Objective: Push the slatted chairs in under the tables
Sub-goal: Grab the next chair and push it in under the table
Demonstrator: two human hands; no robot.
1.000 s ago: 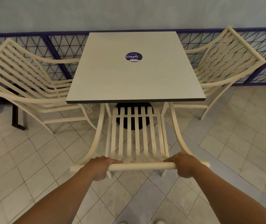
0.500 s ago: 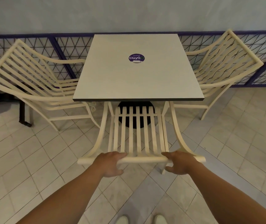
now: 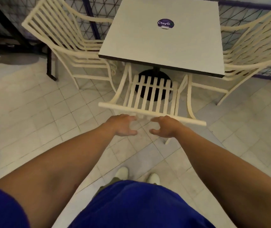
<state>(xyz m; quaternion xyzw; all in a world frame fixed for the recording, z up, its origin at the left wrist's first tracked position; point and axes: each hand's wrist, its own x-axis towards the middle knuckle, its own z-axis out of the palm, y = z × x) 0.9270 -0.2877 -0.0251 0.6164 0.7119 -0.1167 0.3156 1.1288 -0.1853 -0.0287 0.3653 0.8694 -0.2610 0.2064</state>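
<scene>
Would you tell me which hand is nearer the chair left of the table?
Left. The left hand is toward that chair; the right hand lies farther right of it.

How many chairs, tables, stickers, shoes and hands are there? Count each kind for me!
slatted chairs: 3 (left chair, middle chair, right chair)
table: 1
sticker: 1
shoes: 2 (left shoe, right shoe)
hands: 2 (left hand, right hand)
total: 9
</scene>
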